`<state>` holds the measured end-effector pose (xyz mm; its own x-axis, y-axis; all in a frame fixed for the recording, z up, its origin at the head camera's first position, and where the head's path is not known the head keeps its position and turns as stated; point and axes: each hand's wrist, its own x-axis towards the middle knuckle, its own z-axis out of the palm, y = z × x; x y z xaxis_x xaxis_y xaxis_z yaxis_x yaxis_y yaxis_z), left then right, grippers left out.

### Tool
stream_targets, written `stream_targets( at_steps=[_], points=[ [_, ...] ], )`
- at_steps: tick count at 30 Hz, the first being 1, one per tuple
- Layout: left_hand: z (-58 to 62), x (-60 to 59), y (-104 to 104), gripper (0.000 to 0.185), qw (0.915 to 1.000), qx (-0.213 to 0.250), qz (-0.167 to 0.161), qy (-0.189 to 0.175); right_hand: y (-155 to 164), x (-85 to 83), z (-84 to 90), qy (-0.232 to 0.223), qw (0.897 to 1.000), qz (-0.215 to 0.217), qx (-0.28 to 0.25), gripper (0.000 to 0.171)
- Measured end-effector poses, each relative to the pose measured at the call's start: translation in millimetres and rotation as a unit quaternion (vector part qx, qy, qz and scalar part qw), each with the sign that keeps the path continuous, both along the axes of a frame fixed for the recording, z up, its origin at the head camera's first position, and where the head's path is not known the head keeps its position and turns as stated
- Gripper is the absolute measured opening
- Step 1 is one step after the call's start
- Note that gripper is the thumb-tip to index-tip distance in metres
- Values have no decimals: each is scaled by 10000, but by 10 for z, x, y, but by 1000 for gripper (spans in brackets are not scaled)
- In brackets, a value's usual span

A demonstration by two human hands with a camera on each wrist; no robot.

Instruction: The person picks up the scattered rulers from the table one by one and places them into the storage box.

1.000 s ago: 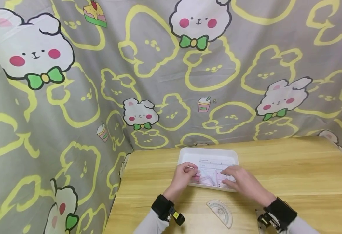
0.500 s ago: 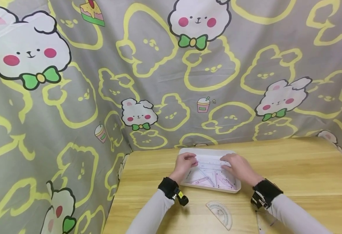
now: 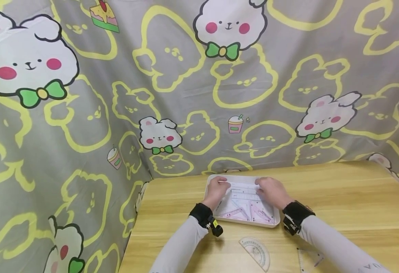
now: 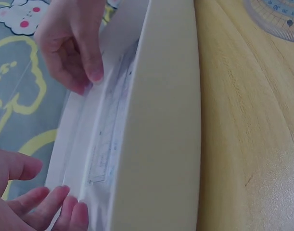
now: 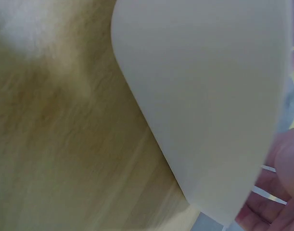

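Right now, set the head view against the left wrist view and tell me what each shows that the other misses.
Head view only: pink-lined triangular set squares lying in the shallow white plastic tray, a clear triangle on the light wooden table, both sleeves and wristbands.

Left wrist view only: the tray's outer side wall close up.

Both: the tray, both hands at a clear straight ruler along the tray's far side, the clear semicircular protractor, the bunny-print cloth.

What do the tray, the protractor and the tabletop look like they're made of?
Tray: probably plastic, matte off-white, with rounded moulded corners and a smooth wall in the left wrist view. Protractor: clear plastic, likely acrylic; the wood shows through its printed scale. Tabletop: light wood or wood-look laminate, smooth, with straight grain lines; which one cannot be told.
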<state>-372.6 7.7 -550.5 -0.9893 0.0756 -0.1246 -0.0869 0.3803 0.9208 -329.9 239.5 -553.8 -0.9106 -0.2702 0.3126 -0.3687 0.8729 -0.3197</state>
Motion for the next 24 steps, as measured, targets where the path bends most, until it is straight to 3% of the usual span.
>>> stream_targets(
  at_steps=[11, 17, 24],
  points=[
    [-91, -3, 29, 28, 9997, -142, -153, 118, -77, -100, -53, -27, 9996, -159, 229, 21],
    [-109, -6, 16, 40, 9987, -74, -479, 163, -87, -147, -110, 82, 9990, -315, 318, 3],
    [-163, -4, -23, 44, 9967, -310, -727, 211, -92, -159, -169, 250, 9979, -498, 342, 15]
  ],
)
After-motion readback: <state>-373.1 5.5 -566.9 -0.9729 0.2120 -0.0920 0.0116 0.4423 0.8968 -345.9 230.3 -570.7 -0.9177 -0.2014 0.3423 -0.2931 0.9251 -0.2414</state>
